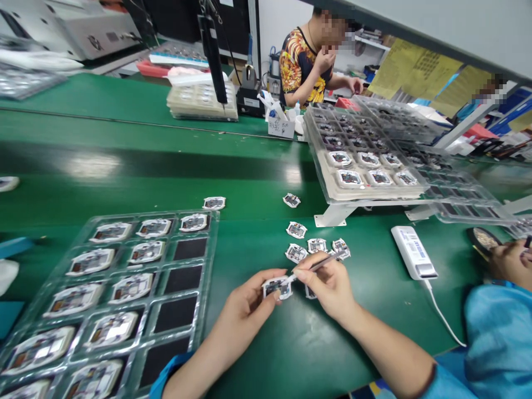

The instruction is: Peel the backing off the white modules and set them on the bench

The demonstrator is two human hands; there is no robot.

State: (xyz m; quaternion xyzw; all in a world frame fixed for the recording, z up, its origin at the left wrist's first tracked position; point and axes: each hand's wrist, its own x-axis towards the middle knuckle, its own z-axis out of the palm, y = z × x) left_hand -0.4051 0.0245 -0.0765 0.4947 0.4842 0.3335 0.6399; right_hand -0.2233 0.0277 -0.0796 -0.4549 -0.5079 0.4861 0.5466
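My left hand (245,310) pinches a small white-framed circuit module (277,287) just above the green table. My right hand (328,282) grips a thin metal tool (322,263) like a pen, its tip touching the module. Several loose modules (316,245) lie on the table just beyond my hands. A clear plastic tray (195,310) at my left holds rows of the same modules (133,287), with dark vacant pockets in its right column.
A tilted rack carries trays of modules (366,166) at the right. A white device with a cable (413,252) lies right of my hands. A person in a patterned shirt (303,61) sits across the table. Another worker's blue sleeve (499,327) is at far right.
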